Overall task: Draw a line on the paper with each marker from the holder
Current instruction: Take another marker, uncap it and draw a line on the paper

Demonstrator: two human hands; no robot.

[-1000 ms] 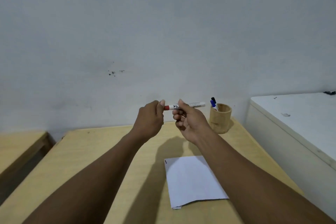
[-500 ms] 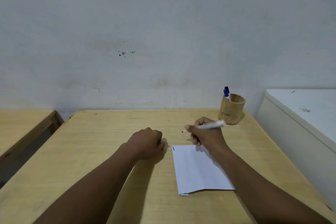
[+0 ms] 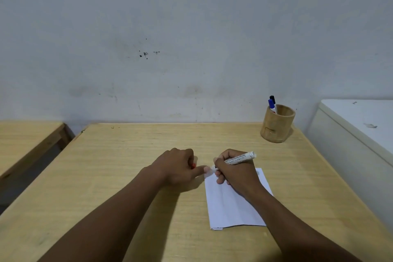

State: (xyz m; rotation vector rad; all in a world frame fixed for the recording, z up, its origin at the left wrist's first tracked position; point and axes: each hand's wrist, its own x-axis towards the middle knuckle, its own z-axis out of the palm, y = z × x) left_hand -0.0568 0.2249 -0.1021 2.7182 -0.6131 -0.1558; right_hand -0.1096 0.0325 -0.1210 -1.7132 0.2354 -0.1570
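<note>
A white sheet of paper (image 3: 234,204) lies on the wooden table (image 3: 127,166). My right hand (image 3: 236,172) grips a white marker (image 3: 238,159), its tip down at the paper's top left corner. My left hand (image 3: 178,166) is closed around the red cap (image 3: 193,166), of which only a bit shows, and its forefinger presses beside that corner. At the back right stands a wooden holder (image 3: 277,124) with a blue-capped marker (image 3: 271,106) and a black-capped marker (image 3: 272,98) in it.
A white cabinet (image 3: 357,134) stands right beside the table's right edge. A second wooden table (image 3: 25,140) is at the left, across a gap. A grey wall runs directly behind the table.
Both hands came down from in front of the wall to the table. The red cap came off into my left hand, and the marker tip reached the paper's top left corner.
</note>
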